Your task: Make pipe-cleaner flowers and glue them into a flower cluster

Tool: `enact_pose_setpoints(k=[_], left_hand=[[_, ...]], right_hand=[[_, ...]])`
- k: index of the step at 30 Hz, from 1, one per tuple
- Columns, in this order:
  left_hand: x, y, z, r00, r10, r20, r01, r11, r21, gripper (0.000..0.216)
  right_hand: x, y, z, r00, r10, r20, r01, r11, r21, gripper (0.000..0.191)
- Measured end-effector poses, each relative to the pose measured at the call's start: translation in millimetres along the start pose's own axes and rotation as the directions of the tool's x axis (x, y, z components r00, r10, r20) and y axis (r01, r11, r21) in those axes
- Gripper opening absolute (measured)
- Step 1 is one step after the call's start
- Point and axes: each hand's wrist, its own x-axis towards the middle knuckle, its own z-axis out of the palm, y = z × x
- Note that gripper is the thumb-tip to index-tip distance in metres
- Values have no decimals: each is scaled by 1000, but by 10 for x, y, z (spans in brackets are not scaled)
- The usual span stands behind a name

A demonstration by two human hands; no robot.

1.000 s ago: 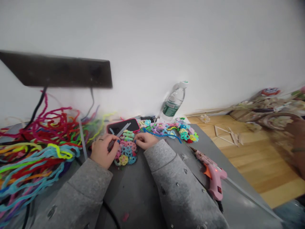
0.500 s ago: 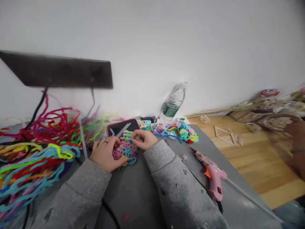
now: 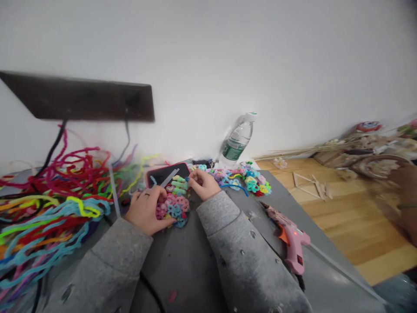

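Note:
A cluster of small pipe-cleaner flowers (image 3: 176,207), pink and blue, lies on the grey table. My left hand (image 3: 148,211) curls round its left side, thumb at the near edge and fingers at the far edge. Just beyond the cluster is a pale green and yellow coiled pipe-cleaner piece (image 3: 179,184). At that piece's right end, my right hand (image 3: 206,186) has its fingers pinched together; whatever is between them is too small to make out. A phone with a red edge (image 3: 153,174) lies behind, with translucent glue sticks (image 3: 170,177) on it.
Loose pipe cleaners (image 3: 48,226) pile up at left. More pipe-cleaner flowers (image 3: 254,182) lie beyond my right hand, by a water bottle (image 3: 235,145). A pink glue gun (image 3: 291,243) rests at right. Across the wooden table (image 3: 342,226), another person's arm (image 3: 405,195) is blurred.
My right hand has shifted slightly right and away from me, off the pink and blue flowers, uncovering more of them and the green piece. My left hand stays nearly in place.

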Motion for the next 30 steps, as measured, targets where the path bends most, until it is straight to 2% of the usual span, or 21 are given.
enact_pose_setpoints(k=[2,4,8,11,14,19,25,28,30], left_hand=[[3,-5,8,1000,28,12,-28,1000,-12,45],[5,-18,21,998,61,14,-61,998,-35,46],[9,-74,54,992,123,-10,-123,988,-94,50],[23,-130,75,980,198,-14,-195,955,-225,51],[43,-175,87,969,247,-6,-233,906,-354,53],[55,-206,83,961,275,-7,-251,867,-431,65],[40,-231,32,979,206,10,-166,816,-553,74],[43,-277,-14,980,194,50,-101,693,-714,72],[52,-314,-41,976,202,86,-58,614,-787,67]], right_hand=[[-4,11,9,1000,24,12,-24,998,59,13],[-12,3,24,997,35,73,-44,991,125,20],[-30,-65,50,982,-17,188,-33,965,259,30],[-39,-126,48,985,-44,167,-8,953,303,33],[-36,-156,32,991,-44,124,8,961,277,31],[-20,-123,16,988,-27,153,-25,944,329,25],[25,-120,-21,989,-18,149,-47,906,420,23],[28,-183,-93,991,35,129,-86,908,411,18],[-19,-240,-153,987,91,133,-130,937,324,11]])
